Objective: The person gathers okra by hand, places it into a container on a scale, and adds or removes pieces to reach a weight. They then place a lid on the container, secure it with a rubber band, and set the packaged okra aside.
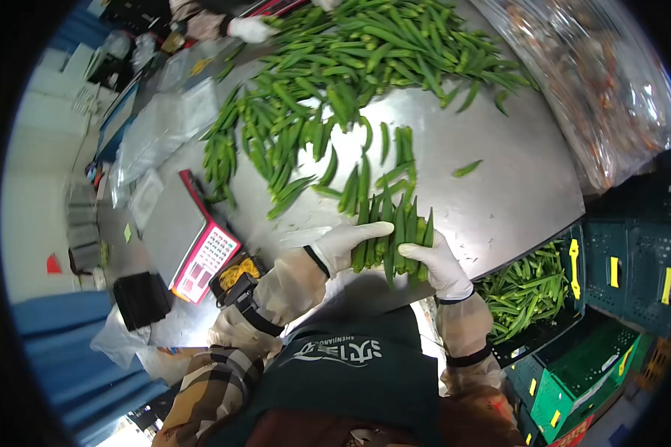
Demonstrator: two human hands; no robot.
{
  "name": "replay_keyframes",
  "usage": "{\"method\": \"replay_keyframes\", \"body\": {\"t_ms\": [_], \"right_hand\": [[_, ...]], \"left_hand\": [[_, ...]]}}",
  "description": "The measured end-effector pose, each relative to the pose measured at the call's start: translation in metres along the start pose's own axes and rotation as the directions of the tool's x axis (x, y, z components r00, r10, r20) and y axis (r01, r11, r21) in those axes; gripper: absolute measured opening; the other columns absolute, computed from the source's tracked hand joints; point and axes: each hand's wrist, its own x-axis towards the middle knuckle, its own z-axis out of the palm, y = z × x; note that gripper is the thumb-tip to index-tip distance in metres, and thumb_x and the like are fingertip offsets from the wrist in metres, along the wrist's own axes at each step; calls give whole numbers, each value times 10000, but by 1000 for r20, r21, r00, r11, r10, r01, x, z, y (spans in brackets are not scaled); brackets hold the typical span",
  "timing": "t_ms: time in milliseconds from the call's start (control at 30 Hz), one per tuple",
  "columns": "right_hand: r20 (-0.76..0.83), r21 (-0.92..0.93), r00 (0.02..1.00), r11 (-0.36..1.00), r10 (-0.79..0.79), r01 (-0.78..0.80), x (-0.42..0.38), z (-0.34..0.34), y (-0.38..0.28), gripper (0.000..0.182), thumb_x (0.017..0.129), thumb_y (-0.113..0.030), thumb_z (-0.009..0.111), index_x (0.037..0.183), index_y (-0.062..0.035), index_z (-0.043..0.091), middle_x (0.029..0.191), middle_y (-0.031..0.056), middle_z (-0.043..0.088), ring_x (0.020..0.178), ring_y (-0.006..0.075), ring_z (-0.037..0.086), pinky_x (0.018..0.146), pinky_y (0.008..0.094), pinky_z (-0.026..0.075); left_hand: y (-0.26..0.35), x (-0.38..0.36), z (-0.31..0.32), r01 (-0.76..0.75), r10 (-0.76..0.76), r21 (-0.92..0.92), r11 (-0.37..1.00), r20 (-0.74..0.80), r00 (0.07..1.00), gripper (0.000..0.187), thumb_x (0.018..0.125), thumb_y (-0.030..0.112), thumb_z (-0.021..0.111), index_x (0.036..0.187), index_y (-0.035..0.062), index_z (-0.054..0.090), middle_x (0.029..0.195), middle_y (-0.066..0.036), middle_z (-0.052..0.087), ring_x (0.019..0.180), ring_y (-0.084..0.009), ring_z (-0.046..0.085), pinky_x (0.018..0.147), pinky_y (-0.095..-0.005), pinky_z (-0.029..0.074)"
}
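A bunch of okra (399, 240) is sitting between the person's two gloved hands, just above the near edge of the metal bench (518, 179), its pods lying side by side and pointing roughly away from the body. The left hand (349, 242) is grasping it from the left, with a digit reaching across the pods, and the right hand (434, 264) is gripping it from the right, its thumb pressing over them.

Just beyond the bunch, some loose pods (363, 179) are lying on the bench, while a single pod (467, 169) is resting apart to the right. Farther out, a large okra heap (395, 56) is spreading across the far side, where a co-worker's gloved hand (252, 30) is hovering near or touching its edge; which one is unclear.

To the left, a red-edged scale (205, 249) is standing near yellow bands (238, 276), and clear plastic bags (156, 130) are lying beyond it. At the right, a bulky clear plastic bundle (600, 89) is resting along the bench's side, and below the edge a dark crate (575, 272) is holding more okra (529, 290).
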Motion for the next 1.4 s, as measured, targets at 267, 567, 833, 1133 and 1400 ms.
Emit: {"method": "replay_keyframes", "body": {"t_ms": [267, 567, 833, 1133, 1400], "right_hand": [[274, 428, 953, 871, 129, -241, -36, 105, 73, 626, 955, -308, 583, 1437, 9, 337, 1325, 144, 520, 1146, 269, 572, 963, 445, 501], [295, 131, 933, 959, 205, -252, -37, 165, 103, 670, 968, -403, 551, 1448, 6, 326, 1319, 136, 523, 1171, 238, 551, 1004, 388, 462], [341, -172, 906, 964, 251, -202, -35, 222, 103, 674, 985, -423, 514, 1470, -6, 302, 1404, 115, 452, 1238, 190, 484, 1046, 338, 402], [365, 10, 887, 952, 282, -307, -2, 287, 124, 549, 1049, -423, 289, 1454, -56, 334, 1396, 99, 456, 1243, 220, 486, 1004, 377, 460], [487, -260, 826, 950, 283, -173, 6, 359, 124, 529, 1043, -388, 315, 1481, -92, 287, 1409, 100, 440, 1275, 258, 466, 1019, 474, 465]], "left_hand": [[-47, -138, -73, 30, -23, -173, 985, 43, 999, 557, 892, 34, 579, 1413, 53, 382, 1247, -152, 549, 1080, -299, 614, 878, -492, 564], [-96, -218, -121, -175, 226, -331, 927, 123, 966, 840, 835, 75, 678, 1516, 70, 187, 1390, -168, 456, 1145, -286, 572, 950, -448, 508], [-122, -241, -165, -252, 278, -288, 924, 50, 959, 552, 887, 136, 666, 1379, 46, 431, 1217, -146, 598, 1067, -273, 628, 914, -414, 524], [-132, -254, -213, -216, 454, -822, 527, 57, 889, 665, 951, 531, 494, 1441, 97, 379, 1396, -165, 477, 1203, -379, 518, 973, -608, 423], [-116, -284, -247, -294, 623, -857, 424, 41, 781, 803, 912, 688, 370, 1503, 149, 293, 1481, -127, 399, 1323, -323, 437, 1025, -624, 371]]}}
